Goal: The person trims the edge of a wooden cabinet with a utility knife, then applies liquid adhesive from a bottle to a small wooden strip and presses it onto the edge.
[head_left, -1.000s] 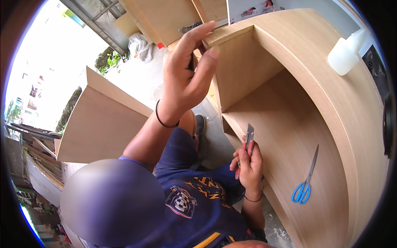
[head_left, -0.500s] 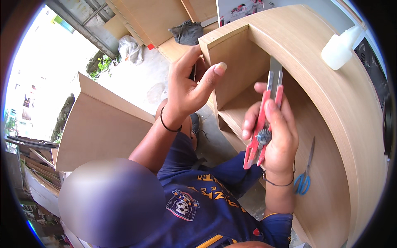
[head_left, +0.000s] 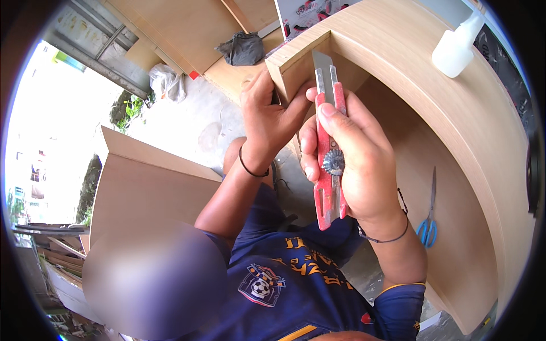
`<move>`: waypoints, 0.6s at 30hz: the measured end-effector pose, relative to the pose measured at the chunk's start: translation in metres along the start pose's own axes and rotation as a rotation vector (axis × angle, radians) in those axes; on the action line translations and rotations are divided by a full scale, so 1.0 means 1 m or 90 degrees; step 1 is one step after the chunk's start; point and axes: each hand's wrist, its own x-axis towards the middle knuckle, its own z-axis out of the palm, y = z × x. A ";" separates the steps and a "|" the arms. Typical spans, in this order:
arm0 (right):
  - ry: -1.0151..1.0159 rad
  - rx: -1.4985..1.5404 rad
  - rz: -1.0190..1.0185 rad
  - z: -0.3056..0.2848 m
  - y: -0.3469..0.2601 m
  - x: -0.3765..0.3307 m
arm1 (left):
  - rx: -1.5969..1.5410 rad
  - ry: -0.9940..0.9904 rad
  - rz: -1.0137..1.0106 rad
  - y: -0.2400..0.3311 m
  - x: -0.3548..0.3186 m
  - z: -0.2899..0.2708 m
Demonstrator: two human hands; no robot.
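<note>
My right hand [head_left: 364,162] is closed round a red utility knife [head_left: 333,162] with a dark round knob. Its wide blade points up and stands close to the inner side of the short end board [head_left: 293,68] of a curved light-wood cabinet [head_left: 398,51]. I cannot tell whether the blade touches the wood. With the fingers on the outside and the thumb toward the inside, my left hand [head_left: 270,116] grips the lower edge of that board. Part of the left thumb is hidden behind the knife hand.
Blue-handled scissors [head_left: 427,230] lie inside the cabinet at the right. A white squeeze bottle [head_left: 454,54] stands on its curved top. Left of me is another wooden panel piece [head_left: 151,176]. A dark cloth bundle [head_left: 242,48] and a clear plastic bag [head_left: 166,82] lie farther off.
My right hand has brought the knife left and up to the end board. My left thumb has come down from its raised position and now rests against the board.
</note>
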 end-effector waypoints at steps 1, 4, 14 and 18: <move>0.005 0.000 0.002 0.000 0.000 0.001 | -0.003 -0.003 0.005 -0.001 0.000 0.000; 0.016 -0.004 0.007 0.001 0.000 0.002 | -0.033 -0.001 -0.032 -0.006 -0.003 0.003; 0.023 -0.037 0.043 0.007 -0.006 -0.002 | -0.029 0.002 0.016 -0.016 -0.005 0.006; 0.016 -0.024 0.062 0.010 -0.004 -0.003 | -0.037 -0.010 -0.030 -0.018 -0.008 0.004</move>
